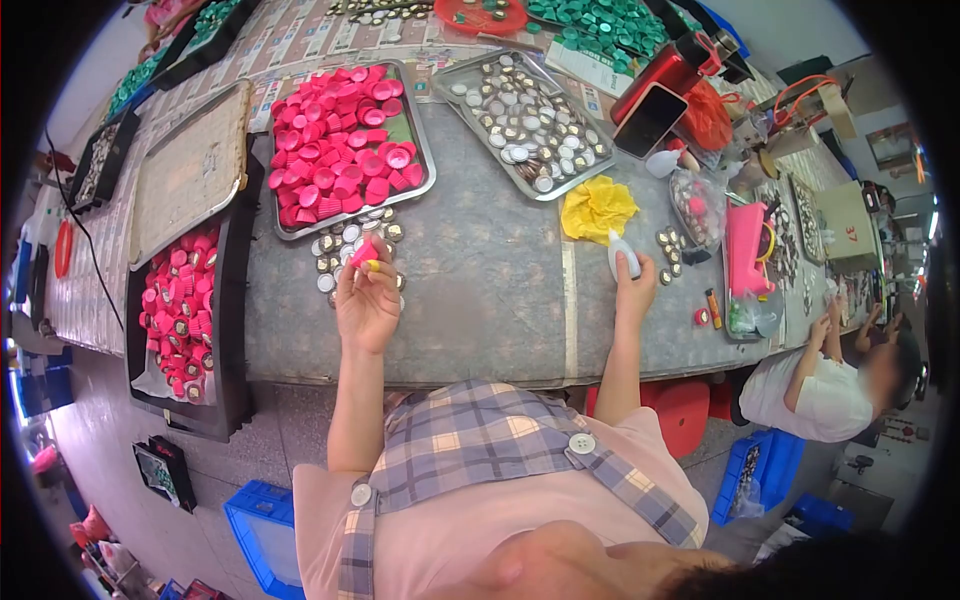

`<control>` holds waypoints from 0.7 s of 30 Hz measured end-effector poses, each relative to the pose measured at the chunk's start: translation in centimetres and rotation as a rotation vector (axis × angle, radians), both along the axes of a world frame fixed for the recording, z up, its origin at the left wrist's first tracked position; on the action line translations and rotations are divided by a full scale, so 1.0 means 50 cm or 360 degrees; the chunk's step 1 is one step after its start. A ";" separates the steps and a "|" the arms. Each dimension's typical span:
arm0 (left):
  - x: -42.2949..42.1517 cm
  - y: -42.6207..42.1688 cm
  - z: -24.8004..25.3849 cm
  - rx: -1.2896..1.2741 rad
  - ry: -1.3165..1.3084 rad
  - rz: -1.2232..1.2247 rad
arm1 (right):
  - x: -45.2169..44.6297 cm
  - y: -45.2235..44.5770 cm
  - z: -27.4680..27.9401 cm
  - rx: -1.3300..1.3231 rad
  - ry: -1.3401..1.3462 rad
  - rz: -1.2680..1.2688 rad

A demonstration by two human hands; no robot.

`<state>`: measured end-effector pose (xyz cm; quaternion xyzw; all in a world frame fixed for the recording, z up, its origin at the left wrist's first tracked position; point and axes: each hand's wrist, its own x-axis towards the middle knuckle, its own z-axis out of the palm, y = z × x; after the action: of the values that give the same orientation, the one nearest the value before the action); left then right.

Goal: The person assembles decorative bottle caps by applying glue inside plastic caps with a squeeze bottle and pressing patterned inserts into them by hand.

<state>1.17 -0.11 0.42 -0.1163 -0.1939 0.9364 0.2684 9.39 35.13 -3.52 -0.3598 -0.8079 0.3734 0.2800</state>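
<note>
The left hand [367, 305] is raised over the near part of the grey table [480, 300], its thumb and fingertips pinched on a small pink cap [364, 253]; a yellow band or patch shows at one of its fingers. The right hand [637, 286] is closed around a white squeeze bottle [625, 256], whose nozzle points away from the body, towards a crumpled yellow cloth [598, 208] just beyond it.

Close behind and under the left hand lies a spread of loose round discs [326, 265], some white, some dark and gold. Just to the right of the right hand sits a smaller cluster of discs [669, 252]; a little further right are a lone red-pink piece [701, 317] and an orange tube [713, 309].

Well to the left of the left hand, a black crate [238, 300] holds many more pink caps, with a beige-bottomed tray [190, 160] at its far end. Beyond the left hand, a metal tray [427, 150] is heaped with pink caps. Further off between the hands, a second tray [582, 180] carries white and gold discs. Past the yellow cloth stand a phone [651, 120] and a red flask [655, 78]; green caps [610, 32] lie farthest away.
</note>
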 end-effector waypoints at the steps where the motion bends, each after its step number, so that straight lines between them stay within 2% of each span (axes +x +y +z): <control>1: 0.002 0.000 -0.002 -0.0007 0.0002 0.0012 | -0.003 -0.011 0.006 0.0451 -0.0146 -0.0074; 2: 0.006 0.002 -0.005 0.0071 -0.0035 -0.0002 | -0.008 -0.024 0.015 0.0905 -0.0291 -0.0148; 3: 0.009 0.004 -0.006 0.0150 -0.0072 -0.0017 | -0.022 -0.038 0.029 0.0902 -0.0287 -0.0134; 5: 0.012 0.008 -0.003 0.0145 -0.0137 -0.0019 | -0.066 -0.077 0.063 0.1026 0.0266 0.0096; 8: 0.013 0.013 -0.011 0.0111 -0.0150 -0.0083 | -0.140 -0.180 0.081 0.0477 0.0252 0.0918; 9: 0.012 0.014 -0.008 0.0111 -0.0145 -0.0083 | -0.169 -0.216 0.064 0.0522 0.0255 0.1108; 14: 0.020 0.000 0.005 -0.0036 -0.0051 -0.0057 | -0.261 -0.355 0.013 0.0752 0.0024 0.1221; 21: 0.025 -0.011 -0.004 -0.0133 -0.0036 -0.0016 | -0.258 -0.352 0.007 0.1077 0.0151 0.1227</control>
<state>2.44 -0.66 0.21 -0.1389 -0.1569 0.9410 0.2656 -3.52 17.54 -3.15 0.0923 -0.9438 0.1833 0.2591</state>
